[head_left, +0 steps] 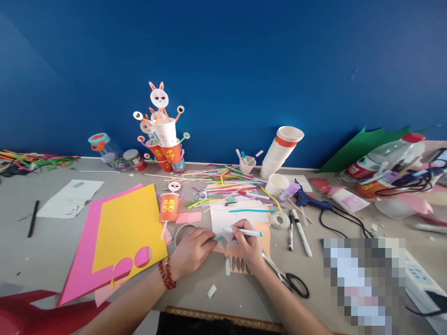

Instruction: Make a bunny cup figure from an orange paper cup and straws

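My right hand (248, 242) grips a white marker pen (249, 232) with a teal end, its tip low over white paper (218, 223). My left hand (193, 251) has its bent fingers together at the left edge of that paper, beside a small green mark (219, 239). The fingertips' hold is partly hidden. A roll of tape lies partly behind the left hand. Beneath the paper and right hand is an orange sheet (266, 237) with cut-out oval holes. Scissors (293, 281) with black handles lie beside my right forearm.
Yellow card (131, 223) lies on pink sheets at left. A red paper cup (169, 208) stands near decorated rabbit cups (165, 132). Coloured sticks (226, 186) spread behind the hands. Stacked white cups (281, 151), a blue glue gun (312, 200) and its cord are at right.
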A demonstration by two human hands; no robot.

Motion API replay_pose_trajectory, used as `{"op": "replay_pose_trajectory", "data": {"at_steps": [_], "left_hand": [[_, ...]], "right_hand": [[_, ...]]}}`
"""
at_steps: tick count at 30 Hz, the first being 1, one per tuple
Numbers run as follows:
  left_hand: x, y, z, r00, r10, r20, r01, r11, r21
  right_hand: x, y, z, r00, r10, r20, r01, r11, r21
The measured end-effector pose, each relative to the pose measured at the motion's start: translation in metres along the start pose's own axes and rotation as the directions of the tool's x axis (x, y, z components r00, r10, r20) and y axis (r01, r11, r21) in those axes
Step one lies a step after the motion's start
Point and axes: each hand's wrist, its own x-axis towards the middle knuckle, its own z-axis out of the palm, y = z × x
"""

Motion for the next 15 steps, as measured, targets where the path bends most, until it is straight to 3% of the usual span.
{"op": "replay_pose_trajectory", "data": {"at_steps": [4, 9, 15], "left_hand": [[0.0, 0.0, -0.001, 1.0, 0.021, -0.007, -0.02, 0.999, 0.035], [0.0, 0.0, -0.004, 0.999, 0.042, 0.022, -0.043, 0.998, 0.041], [0.006, 0.013, -0.013, 0.999, 0.047, -0.006, -0.047, 0.997, 0.063]], "right_hand": [[0.004, -0.009, -0.007, 0.999, 0.041, 0.009, -0.041, 0.998, 0.05], [0.004, -0.021, -0.019, 0.987, 0.114, 0.109, -0.122, 0.99, 0.07], [-0.001, -0.008, -0.025, 0.991, 0.078, 0.111, -0.075, 0.997, -0.025]]}}
